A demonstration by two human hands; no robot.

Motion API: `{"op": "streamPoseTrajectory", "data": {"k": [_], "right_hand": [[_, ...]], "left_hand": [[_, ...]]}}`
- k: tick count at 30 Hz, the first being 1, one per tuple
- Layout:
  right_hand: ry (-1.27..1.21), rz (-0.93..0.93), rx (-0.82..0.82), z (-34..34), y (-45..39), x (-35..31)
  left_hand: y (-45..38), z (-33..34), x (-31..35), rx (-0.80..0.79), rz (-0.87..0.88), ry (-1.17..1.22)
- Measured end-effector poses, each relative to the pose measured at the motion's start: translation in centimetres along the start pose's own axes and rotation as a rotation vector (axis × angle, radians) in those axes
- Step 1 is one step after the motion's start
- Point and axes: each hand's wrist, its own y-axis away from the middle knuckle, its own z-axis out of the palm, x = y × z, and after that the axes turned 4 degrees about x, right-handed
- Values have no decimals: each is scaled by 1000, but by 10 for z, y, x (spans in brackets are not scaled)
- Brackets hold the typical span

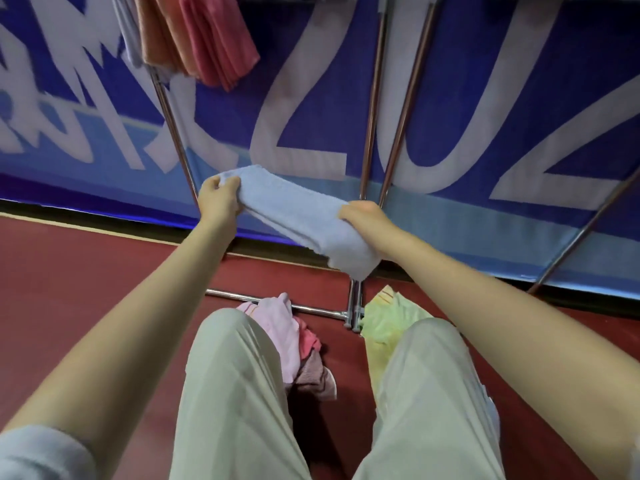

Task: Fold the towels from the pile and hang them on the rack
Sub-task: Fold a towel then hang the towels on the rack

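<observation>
Both hands hold a folded blue towel (pixel 298 216) in mid-air at the centre of the frame, in front of a blue banner (pixel 450 98). The left hand (pixel 220 197) pinches the towel's upper-left end, thumb and fingers curled over the edge. The right hand (pixel 367 216) grips it lower down, fingers wrapped around the fold, and a short tail of cloth hangs below that hand.

The towel's long axis runs from upper left to lower right, slanting down between the two hands. The rack (pixel 372 126) stands just behind it: its shiny legs rise toward the top of the frame. The bar that would take the towel lies above the hands and is cut off by the top edge, so I judge the coming move to be a lift up and away from the body. The left hand sits higher and nearer the hung towels (pixel 201 39) in the upper left, which are pink and orange.

The pile lies on the red floor (pixel 86 271) at the bottom centre: a pink towel (pixel 280 327) and a yellow-green towel (pixel 384 320), both partly hidden by the person's knees. How many remain underneath cannot be told. The right hand's fingertips are hidden by cloth.
</observation>
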Motion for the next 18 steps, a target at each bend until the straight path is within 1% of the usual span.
{"op": "streamPoseTrajectory", "data": {"k": [1, 4, 9, 14, 16, 18], "right_hand": [[15, 0, 0, -5, -5, -17], [117, -81, -54, -22, -23, -67], [213, -192, -25, -50, -57, -154], [268, -230, -82, -59, -100, -232], [289, -228, -71, -58, -121, -258], [318, -240, -94, -56, -145, -278]], "left_hand": [[-5, 1, 11, -2, 32, -20], [-20, 8, 43, -20, 86, -52], [-51, 16, 83, -84, 128, -176], [-75, 31, 108, -151, 105, -453], [-83, 39, 119, -184, 130, -451], [-97, 50, 135, -191, 176, -334]]}}
